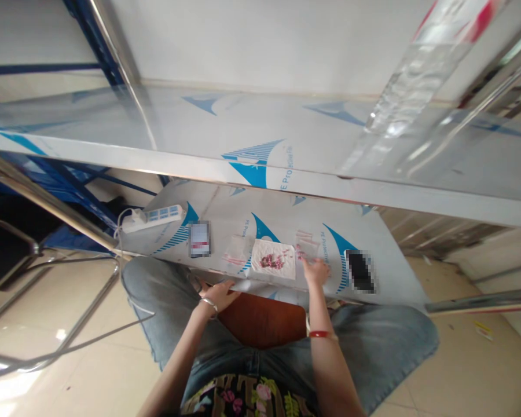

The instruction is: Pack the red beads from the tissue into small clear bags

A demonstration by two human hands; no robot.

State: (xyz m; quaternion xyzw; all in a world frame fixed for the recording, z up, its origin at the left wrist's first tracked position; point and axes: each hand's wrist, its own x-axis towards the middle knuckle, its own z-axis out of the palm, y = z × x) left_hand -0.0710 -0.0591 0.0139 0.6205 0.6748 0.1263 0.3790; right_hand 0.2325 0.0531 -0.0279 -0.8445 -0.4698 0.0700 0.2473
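From the head view we see our right hand lying flat on the low steel surface covered in blue-printed protective film, fingers spread apart, their tips touching a small stack of clear plastic bags. That stack lies just right of a white paper napkin with a cluster of small pink beads on it. Our left hand rests at the surface's near edge, below and left of the napkin, fingers loosely curled over the rim and holding nothing. Another clear plastic bag lies just left of the napkin. Further left sits a white power strip, well apart from the napkin. A dark phone lies right of our right hand.
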